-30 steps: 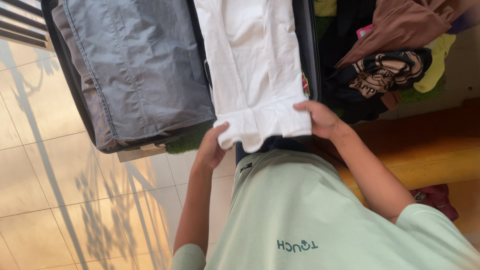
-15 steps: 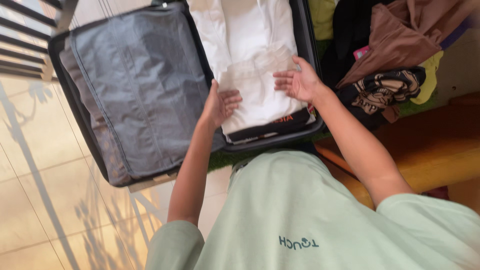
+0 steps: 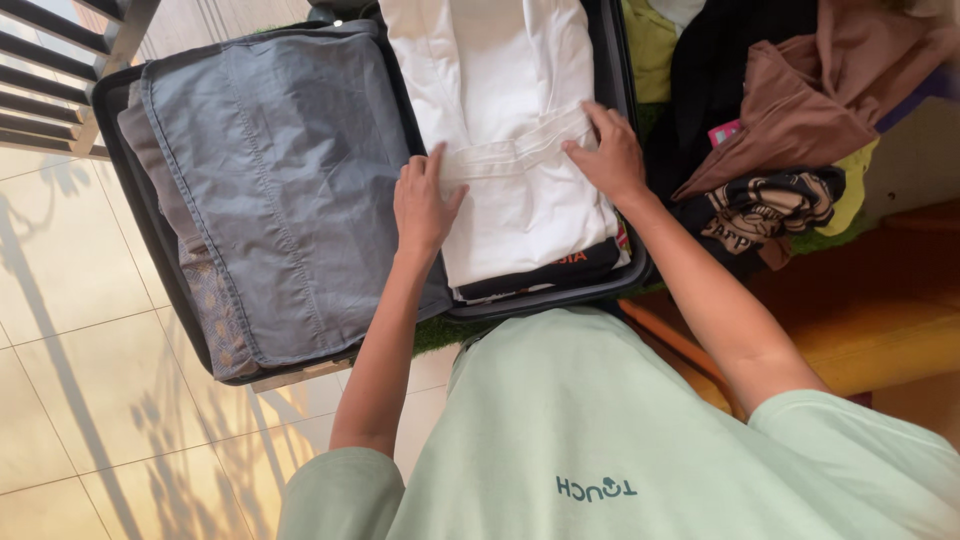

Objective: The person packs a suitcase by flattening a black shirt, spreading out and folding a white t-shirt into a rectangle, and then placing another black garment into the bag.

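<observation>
The open suitcase lies before me, and my folded white garment fills the half whose dark wall runs just beside my right hand. That hand lies flat, fingers spread, clasping nothing, pressing the garment's fold near that wall. My left hand rests flat and unclenched on the garment's opposite edge, touching the suitcase's grey fabric divider. A clothes pile crowds the suitcase's far side.
</observation>
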